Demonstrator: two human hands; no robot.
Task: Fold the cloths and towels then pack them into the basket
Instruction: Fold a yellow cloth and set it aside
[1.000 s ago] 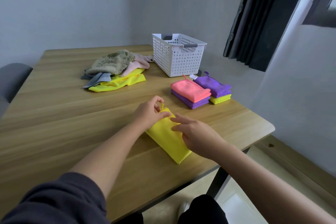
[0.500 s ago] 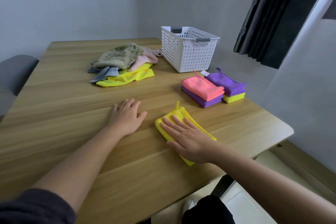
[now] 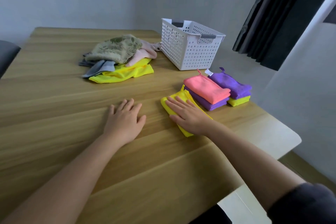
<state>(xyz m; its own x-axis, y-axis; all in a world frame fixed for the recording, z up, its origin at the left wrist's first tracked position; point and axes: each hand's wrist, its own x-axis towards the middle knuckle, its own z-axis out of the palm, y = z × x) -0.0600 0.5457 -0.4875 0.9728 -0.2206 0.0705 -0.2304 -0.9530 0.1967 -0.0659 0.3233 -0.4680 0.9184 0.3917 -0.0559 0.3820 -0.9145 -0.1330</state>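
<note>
So far we have five cloths folded. Our right hand (image 3: 189,116) lies flat, fingers spread and gripping nothing, on top of a folded yellow cloth (image 3: 168,104) near the right edge of the table (image 3: 54,105). Just beside it sit two small stacks: a pink cloth (image 3: 206,89) on a purple cloth (image 3: 209,104), and behind them another purple one (image 3: 230,83) on a yellow one (image 3: 238,101). Our left hand (image 3: 124,120) rests palm down on bare wood, fingers loosely spread, empty, a little apart from the cloth.

What is left, we judge, is the greater part. An unfolded pile waits further back: a green patterned towel (image 3: 116,48) on top, a pale pink towel (image 3: 143,53), a grey cloth (image 3: 101,66) and a crumpled yellow cloth (image 3: 123,73) underneath. The white perforated basket (image 3: 189,51) stands at the far right of the table, near the pile, and as far as we can see into it nothing is packed yet; its floor is hidden from us.

We work on a light wood-grain table in a plain room, with pale grey walls, a dark curtain (image 3: 280,14) at the right, and part of a grey chair (image 3: 7,54) at the left edge.
</note>
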